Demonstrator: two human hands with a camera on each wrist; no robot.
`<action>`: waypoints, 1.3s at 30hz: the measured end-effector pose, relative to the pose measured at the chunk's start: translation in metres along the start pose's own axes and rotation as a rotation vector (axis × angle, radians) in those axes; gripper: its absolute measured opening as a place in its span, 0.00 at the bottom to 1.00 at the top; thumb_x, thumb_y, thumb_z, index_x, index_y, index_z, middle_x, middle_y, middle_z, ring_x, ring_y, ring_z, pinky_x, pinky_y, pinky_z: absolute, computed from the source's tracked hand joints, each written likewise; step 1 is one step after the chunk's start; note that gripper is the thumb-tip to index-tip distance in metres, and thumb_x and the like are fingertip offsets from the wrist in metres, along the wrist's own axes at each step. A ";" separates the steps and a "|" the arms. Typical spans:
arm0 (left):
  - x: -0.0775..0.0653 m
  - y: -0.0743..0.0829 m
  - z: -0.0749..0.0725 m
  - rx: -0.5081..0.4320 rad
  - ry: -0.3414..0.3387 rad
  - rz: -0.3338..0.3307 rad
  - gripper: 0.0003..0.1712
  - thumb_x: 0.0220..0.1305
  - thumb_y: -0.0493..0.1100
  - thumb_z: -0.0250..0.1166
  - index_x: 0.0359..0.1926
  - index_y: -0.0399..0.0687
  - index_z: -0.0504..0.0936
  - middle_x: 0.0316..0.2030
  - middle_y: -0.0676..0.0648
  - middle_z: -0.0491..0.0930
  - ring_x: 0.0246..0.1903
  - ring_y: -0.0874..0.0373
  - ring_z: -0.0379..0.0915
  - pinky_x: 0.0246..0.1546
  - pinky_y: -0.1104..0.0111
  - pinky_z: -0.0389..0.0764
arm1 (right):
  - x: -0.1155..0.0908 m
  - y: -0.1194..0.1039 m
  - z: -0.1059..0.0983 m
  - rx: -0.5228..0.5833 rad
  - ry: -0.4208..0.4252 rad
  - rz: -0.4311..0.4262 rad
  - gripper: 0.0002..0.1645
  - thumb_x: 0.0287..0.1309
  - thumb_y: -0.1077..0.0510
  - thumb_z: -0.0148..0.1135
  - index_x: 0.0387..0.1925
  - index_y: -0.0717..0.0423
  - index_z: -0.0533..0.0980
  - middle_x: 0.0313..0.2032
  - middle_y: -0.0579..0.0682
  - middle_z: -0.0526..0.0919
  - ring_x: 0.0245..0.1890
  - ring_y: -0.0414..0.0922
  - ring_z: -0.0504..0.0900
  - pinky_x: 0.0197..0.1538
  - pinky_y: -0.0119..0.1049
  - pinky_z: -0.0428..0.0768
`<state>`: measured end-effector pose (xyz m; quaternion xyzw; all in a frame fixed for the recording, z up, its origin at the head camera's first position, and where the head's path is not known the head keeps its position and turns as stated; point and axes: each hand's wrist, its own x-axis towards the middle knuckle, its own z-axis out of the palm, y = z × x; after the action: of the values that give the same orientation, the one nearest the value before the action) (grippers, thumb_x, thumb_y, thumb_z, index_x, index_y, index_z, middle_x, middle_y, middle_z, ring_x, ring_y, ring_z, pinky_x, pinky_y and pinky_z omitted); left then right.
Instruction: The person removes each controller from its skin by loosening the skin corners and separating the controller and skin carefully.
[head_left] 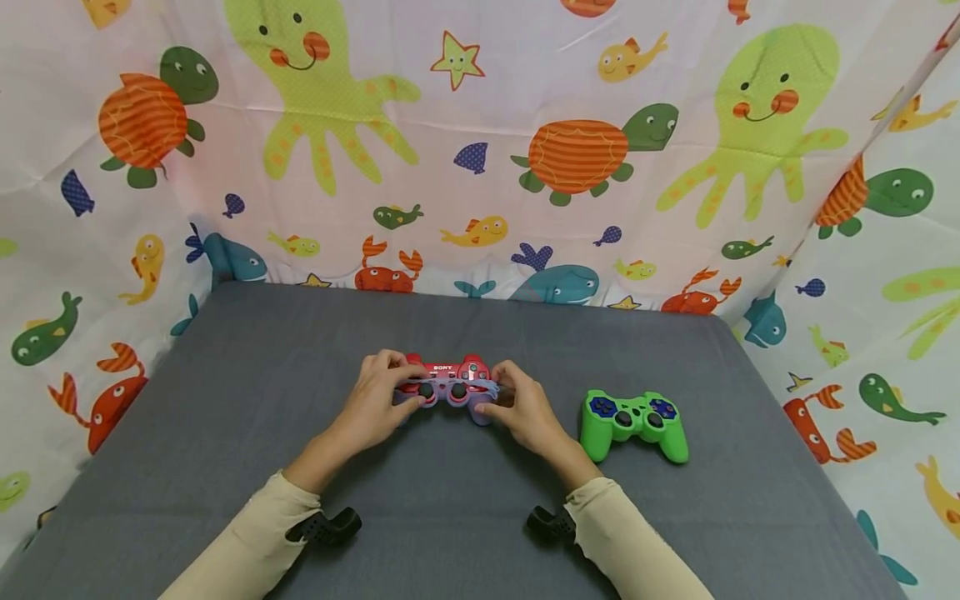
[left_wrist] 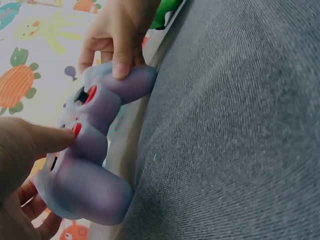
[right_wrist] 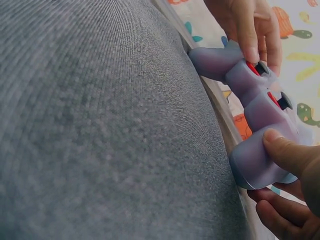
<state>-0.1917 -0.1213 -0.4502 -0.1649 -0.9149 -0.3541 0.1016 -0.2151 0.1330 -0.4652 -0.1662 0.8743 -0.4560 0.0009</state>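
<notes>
A red Sony game controller [head_left: 444, 367] is at the middle of the table, partly wrapped in a translucent lavender-blue silicone cover [left_wrist: 95, 190]. The cover wraps the grips and lower side, while red shows along the upper face. Both thumbsticks [right_wrist: 285, 101] poke through with red round their bases. My left hand [head_left: 372, 400] grips the left end, its thumb by the left stick and fingers at the far edge. At the other end, my right hand [head_left: 527, 408] pinches the cover, thumb [right_wrist: 282, 145] on the right grip and fingers curled behind it.
To the right of my right hand lies a green controller [head_left: 635, 423] with dark blue button areas. The grey cloth-covered table [head_left: 465, 533] meets a sea-animal printed curtain [head_left: 495, 92] at the back and sides. Black wrist straps [head_left: 326, 527] sit at both sleeve cuffs.
</notes>
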 end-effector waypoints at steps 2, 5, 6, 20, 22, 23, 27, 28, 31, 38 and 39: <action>0.000 0.000 0.001 -0.011 -0.001 0.000 0.16 0.59 0.40 0.75 0.48 0.50 0.86 0.51 0.40 0.72 0.55 0.40 0.61 0.51 0.50 0.69 | 0.000 0.000 0.000 0.003 -0.003 0.000 0.24 0.51 0.61 0.77 0.42 0.53 0.70 0.46 0.52 0.88 0.37 0.43 0.85 0.45 0.40 0.82; 0.001 0.001 0.000 -0.041 -0.011 0.000 0.15 0.58 0.37 0.75 0.47 0.48 0.86 0.51 0.40 0.72 0.56 0.39 0.60 0.51 0.48 0.68 | -0.001 -0.001 -0.001 0.006 -0.012 -0.005 0.24 0.51 0.61 0.77 0.42 0.53 0.70 0.45 0.52 0.88 0.38 0.43 0.86 0.46 0.39 0.82; 0.001 0.002 0.000 -0.054 -0.014 -0.004 0.15 0.58 0.37 0.75 0.47 0.47 0.86 0.51 0.40 0.72 0.56 0.38 0.59 0.52 0.48 0.68 | -0.001 -0.001 -0.001 0.007 -0.015 -0.007 0.24 0.52 0.61 0.77 0.42 0.53 0.70 0.46 0.52 0.88 0.38 0.43 0.86 0.45 0.39 0.83; 0.005 0.003 -0.005 -0.087 -0.018 -0.036 0.04 0.62 0.33 0.70 0.36 0.43 0.90 0.42 0.45 0.74 0.52 0.41 0.63 0.52 0.49 0.68 | 0.000 0.000 -0.001 -0.013 -0.028 -0.015 0.23 0.53 0.60 0.77 0.42 0.53 0.69 0.45 0.52 0.88 0.37 0.42 0.85 0.42 0.36 0.82; 0.005 0.004 -0.005 -0.052 -0.002 0.003 0.03 0.61 0.34 0.71 0.35 0.44 0.90 0.41 0.45 0.74 0.51 0.42 0.64 0.52 0.48 0.67 | -0.001 -0.001 -0.001 -0.021 -0.024 -0.017 0.24 0.52 0.60 0.77 0.42 0.53 0.69 0.44 0.52 0.88 0.36 0.41 0.84 0.42 0.35 0.81; 0.005 0.005 -0.005 -0.035 0.004 0.019 0.03 0.60 0.34 0.72 0.34 0.44 0.90 0.41 0.45 0.74 0.51 0.42 0.64 0.53 0.48 0.67 | -0.001 -0.002 -0.001 -0.025 -0.022 -0.018 0.24 0.52 0.60 0.77 0.42 0.53 0.69 0.44 0.52 0.88 0.36 0.41 0.84 0.41 0.35 0.81; 0.005 0.006 -0.002 -0.003 0.032 0.055 0.02 0.59 0.34 0.72 0.33 0.43 0.89 0.40 0.45 0.74 0.51 0.41 0.65 0.55 0.47 0.67 | -0.002 -0.002 -0.002 -0.030 -0.015 -0.020 0.24 0.51 0.60 0.78 0.42 0.53 0.69 0.42 0.51 0.88 0.35 0.41 0.84 0.41 0.35 0.81; 0.005 0.006 -0.001 -0.006 0.035 0.053 0.02 0.60 0.34 0.72 0.34 0.43 0.89 0.40 0.44 0.74 0.51 0.40 0.65 0.55 0.47 0.68 | -0.002 -0.002 -0.001 -0.032 -0.012 -0.021 0.24 0.51 0.60 0.78 0.42 0.53 0.69 0.42 0.51 0.88 0.35 0.42 0.84 0.41 0.36 0.81; 0.006 0.005 0.002 -0.034 0.039 0.046 0.01 0.63 0.33 0.69 0.34 0.41 0.87 0.41 0.42 0.74 0.52 0.38 0.64 0.57 0.46 0.66 | -0.001 -0.002 0.000 -0.032 -0.005 -0.026 0.25 0.51 0.61 0.78 0.43 0.53 0.70 0.43 0.52 0.88 0.37 0.43 0.85 0.44 0.40 0.83; 0.006 0.000 0.004 -0.180 -0.001 -0.038 0.03 0.67 0.32 0.64 0.35 0.40 0.83 0.45 0.40 0.72 0.58 0.37 0.59 0.60 0.45 0.59 | -0.002 -0.003 0.002 -0.066 -0.022 -0.053 0.31 0.55 0.60 0.76 0.56 0.50 0.69 0.55 0.57 0.84 0.42 0.49 0.87 0.48 0.48 0.84; 0.006 -0.001 0.003 -0.204 -0.012 -0.054 0.03 0.68 0.32 0.63 0.36 0.39 0.83 0.46 0.39 0.72 0.59 0.36 0.58 0.61 0.45 0.58 | -0.002 -0.003 0.002 -0.070 -0.027 -0.054 0.33 0.55 0.60 0.75 0.59 0.49 0.68 0.57 0.58 0.83 0.42 0.49 0.86 0.48 0.48 0.84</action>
<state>-0.1979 -0.1181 -0.4510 -0.1517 -0.8789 -0.4470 0.0692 -0.2121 0.1305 -0.4640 -0.1958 0.8849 -0.4227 -0.0053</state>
